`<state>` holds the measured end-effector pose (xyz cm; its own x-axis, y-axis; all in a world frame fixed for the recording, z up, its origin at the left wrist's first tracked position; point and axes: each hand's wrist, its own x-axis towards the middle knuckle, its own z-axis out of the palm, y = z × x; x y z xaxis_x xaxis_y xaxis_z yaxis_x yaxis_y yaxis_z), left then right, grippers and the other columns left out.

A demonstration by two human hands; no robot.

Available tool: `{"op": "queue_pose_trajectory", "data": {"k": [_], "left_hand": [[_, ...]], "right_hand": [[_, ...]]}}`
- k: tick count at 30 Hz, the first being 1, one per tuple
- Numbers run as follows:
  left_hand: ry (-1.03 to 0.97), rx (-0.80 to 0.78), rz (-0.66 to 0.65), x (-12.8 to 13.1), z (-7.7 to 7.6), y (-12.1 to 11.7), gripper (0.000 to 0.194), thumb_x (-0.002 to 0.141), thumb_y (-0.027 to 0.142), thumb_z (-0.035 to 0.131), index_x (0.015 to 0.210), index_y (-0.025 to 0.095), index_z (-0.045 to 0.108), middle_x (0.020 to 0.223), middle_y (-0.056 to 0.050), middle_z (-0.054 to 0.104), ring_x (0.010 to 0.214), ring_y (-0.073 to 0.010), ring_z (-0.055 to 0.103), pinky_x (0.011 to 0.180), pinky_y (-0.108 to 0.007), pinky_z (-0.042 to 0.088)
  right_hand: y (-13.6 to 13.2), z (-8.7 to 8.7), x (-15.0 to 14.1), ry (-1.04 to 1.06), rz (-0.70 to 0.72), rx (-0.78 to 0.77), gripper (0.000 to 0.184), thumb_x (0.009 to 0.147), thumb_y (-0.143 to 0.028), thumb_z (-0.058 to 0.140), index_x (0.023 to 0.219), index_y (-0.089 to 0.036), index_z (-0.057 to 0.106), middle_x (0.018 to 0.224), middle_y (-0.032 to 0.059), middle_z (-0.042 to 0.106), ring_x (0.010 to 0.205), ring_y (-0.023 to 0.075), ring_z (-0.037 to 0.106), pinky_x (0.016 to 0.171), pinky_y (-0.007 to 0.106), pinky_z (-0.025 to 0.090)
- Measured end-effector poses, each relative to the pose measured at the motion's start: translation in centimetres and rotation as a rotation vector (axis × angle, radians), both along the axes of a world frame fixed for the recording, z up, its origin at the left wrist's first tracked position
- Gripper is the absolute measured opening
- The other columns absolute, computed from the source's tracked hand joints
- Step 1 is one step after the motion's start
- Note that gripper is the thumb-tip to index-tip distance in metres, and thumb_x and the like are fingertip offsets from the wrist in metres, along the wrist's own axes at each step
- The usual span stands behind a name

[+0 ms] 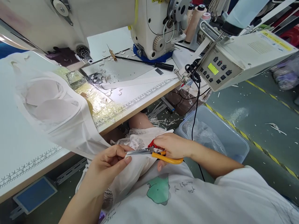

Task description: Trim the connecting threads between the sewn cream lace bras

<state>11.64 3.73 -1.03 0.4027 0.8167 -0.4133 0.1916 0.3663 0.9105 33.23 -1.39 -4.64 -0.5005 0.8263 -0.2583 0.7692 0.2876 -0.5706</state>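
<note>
My right hand grips a pair of scissors with one orange and one red handle. Their blades point left, toward the fingertips of my left hand. Those fingers are pinched on an edge of white fabric, right at the blade tips. How far the blades are apart is hard to see. The white fabric hangs down over my lap. On the table's left lies a white bra with moulded cups, its band draping over the front edge toward my left hand.
A sewing machine stands on the ruler-marked table. A black-handled screwdriver, an awl and fabric scraps lie by it. To the right are a control box, a hanging black cable and a clear plastic bin.
</note>
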Motion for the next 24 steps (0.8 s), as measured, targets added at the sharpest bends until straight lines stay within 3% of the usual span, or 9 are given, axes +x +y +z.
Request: {"op": "queue_pose_trajectory", "data": {"k": [4, 11, 17, 20, 24], "left_hand": [[0.0, -0.009, 0.005, 0.0, 0.0, 0.0, 0.024, 0.054, 0.025, 0.079, 0.05, 0.02, 0.056, 0.073, 0.002, 0.065, 0.065, -0.0108, 0.05, 0.059, -0.02, 0.036], [-0.013, 0.028, -0.007, 0.0, -0.1, 0.0, 0.02, 0.056, 0.024, 0.076, 0.05, 0.021, 0.057, 0.068, 0.002, 0.063, 0.071, -0.0124, 0.054, 0.062, -0.02, 0.039], [-0.033, 0.017, -0.027, -0.3, -0.3, 0.0, 0.024, 0.06, 0.023, 0.076, 0.052, 0.019, 0.054, 0.073, 0.0, 0.065, 0.066, -0.0126, 0.053, 0.057, -0.021, 0.04], [-0.043, 0.035, -0.032, -0.4, -0.6, 0.2, 0.022, 0.062, 0.023, 0.076, 0.054, 0.019, 0.056, 0.072, 0.0, 0.064, 0.07, -0.0134, 0.055, 0.06, -0.02, 0.042], [-0.029, 0.136, -0.089, -0.6, -1.1, 0.6, 0.013, 0.065, 0.024, 0.073, 0.06, 0.019, 0.062, 0.072, 0.0, 0.064, 0.071, -0.0132, 0.057, 0.064, -0.021, 0.045]], "right_hand": [[0.0, -0.1, 0.0, 0.011, -0.012, -0.003, 0.041, 0.072, -0.058, 0.059, 0.073, -0.017, 0.053, 0.074, 0.0061, 0.061, 0.066, 0.0183, 0.054, 0.056, 0.027, 0.035], [0.0, -1.0, -0.1, 0.056, -0.043, -0.002, 0.042, 0.071, -0.053, 0.063, 0.061, -0.019, 0.041, 0.061, 0.0007, 0.052, 0.056, 0.0129, 0.044, 0.052, 0.024, 0.03], [-0.5, -1.1, 0.1, 0.388, -0.399, 0.17, 0.057, 0.053, -0.064, 0.071, 0.067, -0.021, 0.037, 0.066, -0.0015, 0.048, 0.056, 0.0108, 0.04, 0.051, 0.023, 0.032], [-0.7, -0.5, -0.6, 0.519, -0.429, 0.202, 0.05, 0.059, -0.057, 0.072, 0.072, -0.02, 0.041, 0.069, -0.0013, 0.05, 0.059, 0.011, 0.042, 0.052, 0.022, 0.034], [-0.7, 0.1, -2.2, 0.513, -0.38, 0.136, 0.032, 0.068, -0.034, 0.07, 0.071, -0.02, 0.041, 0.068, -0.0031, 0.05, 0.06, 0.0104, 0.044, 0.054, 0.021, 0.036]]}}
